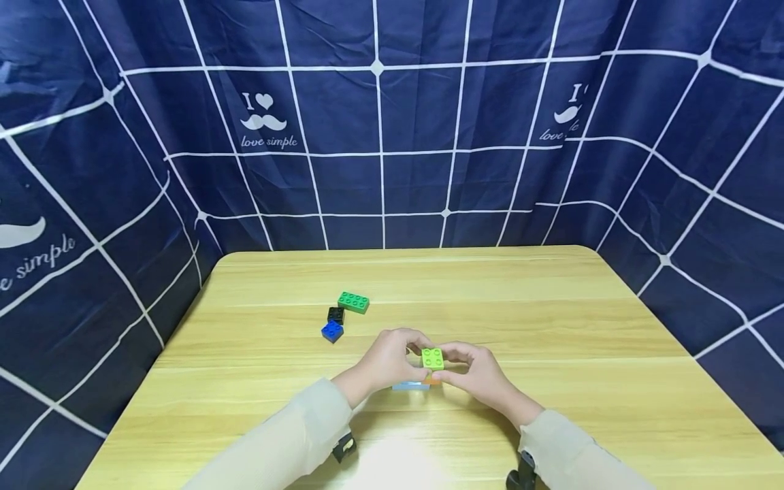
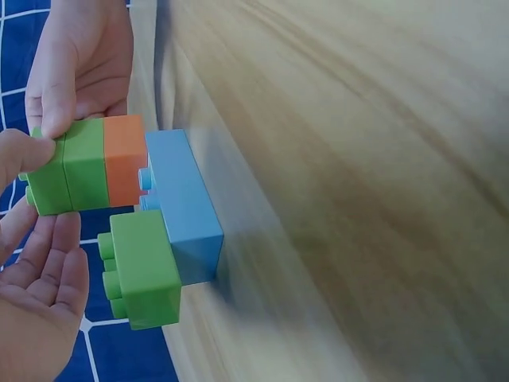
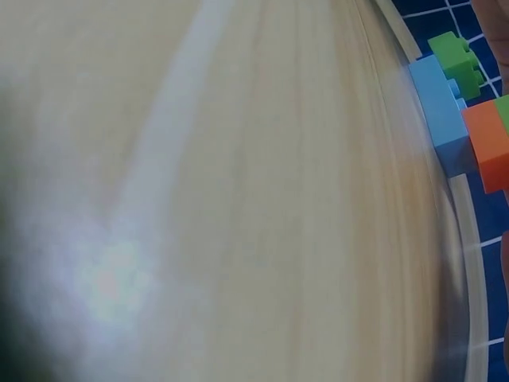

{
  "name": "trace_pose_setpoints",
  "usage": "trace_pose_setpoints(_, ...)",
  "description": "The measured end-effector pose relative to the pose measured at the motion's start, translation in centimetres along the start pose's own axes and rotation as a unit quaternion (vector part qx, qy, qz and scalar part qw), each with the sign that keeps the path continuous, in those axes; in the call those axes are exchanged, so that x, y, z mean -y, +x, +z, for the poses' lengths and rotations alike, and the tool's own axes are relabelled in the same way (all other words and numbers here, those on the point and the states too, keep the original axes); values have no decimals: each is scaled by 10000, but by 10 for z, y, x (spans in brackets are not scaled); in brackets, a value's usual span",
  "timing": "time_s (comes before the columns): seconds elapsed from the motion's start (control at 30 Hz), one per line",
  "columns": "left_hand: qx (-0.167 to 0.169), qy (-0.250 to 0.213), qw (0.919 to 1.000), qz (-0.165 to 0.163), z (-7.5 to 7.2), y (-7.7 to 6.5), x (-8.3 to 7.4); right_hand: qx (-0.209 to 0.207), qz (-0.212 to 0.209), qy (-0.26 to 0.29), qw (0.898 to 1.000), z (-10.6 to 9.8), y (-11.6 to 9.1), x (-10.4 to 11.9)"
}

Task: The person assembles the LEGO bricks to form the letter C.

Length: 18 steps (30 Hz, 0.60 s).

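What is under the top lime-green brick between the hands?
Another lime-green brick, then an orange brick, with a light blue brick lower down. Whatever lies inside the joints is covered.

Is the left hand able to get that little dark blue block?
Probably yes: bare table lies between the left hand and the blue block, though that hand holds the lime block.

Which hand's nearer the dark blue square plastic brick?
Left. The left hand is right of the dark blue square plastic brick and closer to the person; the right hand is farther right, past the lime-green square plastic brick.
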State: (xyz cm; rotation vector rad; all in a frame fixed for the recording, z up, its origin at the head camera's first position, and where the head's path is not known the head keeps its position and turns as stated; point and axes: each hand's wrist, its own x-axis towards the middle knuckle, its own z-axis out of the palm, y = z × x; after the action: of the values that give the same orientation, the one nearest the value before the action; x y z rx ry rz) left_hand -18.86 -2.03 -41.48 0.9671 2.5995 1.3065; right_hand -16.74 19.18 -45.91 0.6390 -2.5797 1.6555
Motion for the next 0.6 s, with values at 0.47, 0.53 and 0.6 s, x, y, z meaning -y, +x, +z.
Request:
trace_pose_setpoints(0.47,-647,-460,9967,-149,-16,-20,23,-7,-63,-315,9995,-2,1,2)
trace_pose_setpoints(0.53,-851,-493,9949,-209,-21,-23,28,-26,-42,-322,9995,-2,1,3)
trace_pose_setpoints(0.6,-1076,-422,9930,-228,-26,-27,36,-33,-20,-303,9995,-1,1,2)
